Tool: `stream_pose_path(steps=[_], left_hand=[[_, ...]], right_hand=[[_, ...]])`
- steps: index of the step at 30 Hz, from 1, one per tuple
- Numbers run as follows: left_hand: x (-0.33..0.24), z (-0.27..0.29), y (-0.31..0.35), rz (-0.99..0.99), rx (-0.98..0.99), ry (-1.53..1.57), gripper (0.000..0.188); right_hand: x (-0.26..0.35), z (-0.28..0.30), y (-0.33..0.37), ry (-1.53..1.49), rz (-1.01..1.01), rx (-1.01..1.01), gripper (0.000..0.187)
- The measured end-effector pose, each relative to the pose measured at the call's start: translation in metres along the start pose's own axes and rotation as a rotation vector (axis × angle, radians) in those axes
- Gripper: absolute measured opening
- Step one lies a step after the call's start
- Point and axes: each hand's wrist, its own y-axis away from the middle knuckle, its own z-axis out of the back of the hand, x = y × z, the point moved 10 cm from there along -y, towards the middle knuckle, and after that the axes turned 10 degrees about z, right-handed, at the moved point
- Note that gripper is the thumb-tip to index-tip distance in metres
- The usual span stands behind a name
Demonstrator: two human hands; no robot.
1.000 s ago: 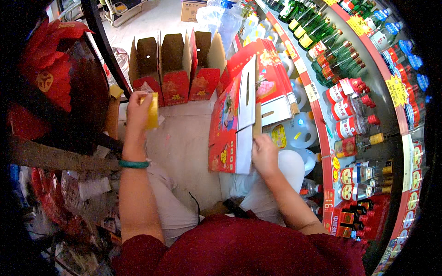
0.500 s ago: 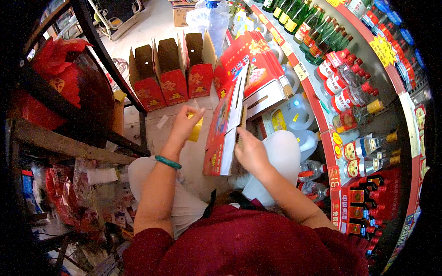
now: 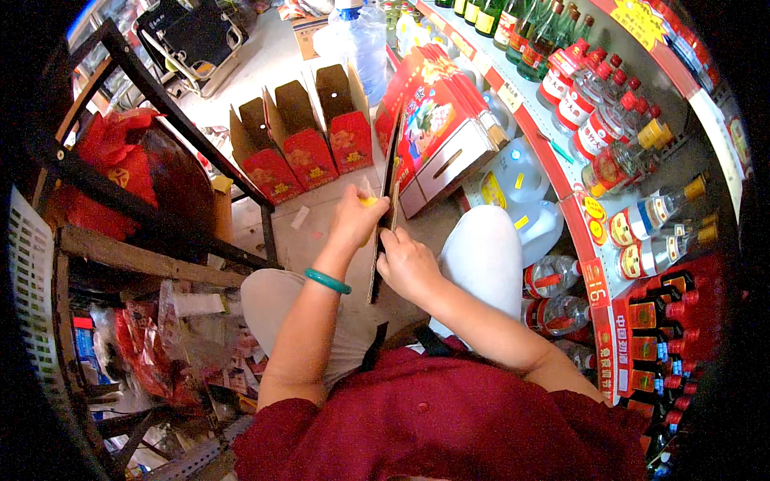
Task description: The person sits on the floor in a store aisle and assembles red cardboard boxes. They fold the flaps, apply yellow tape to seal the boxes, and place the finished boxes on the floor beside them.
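Observation:
A flat-folded red cardboard carton stands nearly edge-on between my hands, above my lap. My right hand grips its near side with closed fingers. Against the carton's left side, my left hand is closed around a small yellow thing, which may be tape; most of it is hidden. Beyond it leans a stack of similar flat red cartons. Three opened-up red cartons, among them a middle one, stand in a row on the floor, their tops open.
Shelves of bottles run along my right, with large clear jugs on the floor below. A dark wooden frame and a red bag are on the left. A big water bottle stands behind the cartons.
My left hand has moved right and up to the flat carton. The carton has turned from showing its printed face to nearly edge-on. The view has shifted slightly.

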Motion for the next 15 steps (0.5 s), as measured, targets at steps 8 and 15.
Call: stream_pose_path(steps=[8,15], left_hand=[[-0.007,0.03,0.024,-0.029,-0.162,-0.177,0.039],[0.031,0.074,0.049,-0.014,-0.218,-0.197,0.035]], right_hand=[[-0.027,0.022,0.026,-0.109,-0.04,-0.176,0.04],[-0.073,0.033,0.023,-0.081,-0.153,-0.182,0.04]])
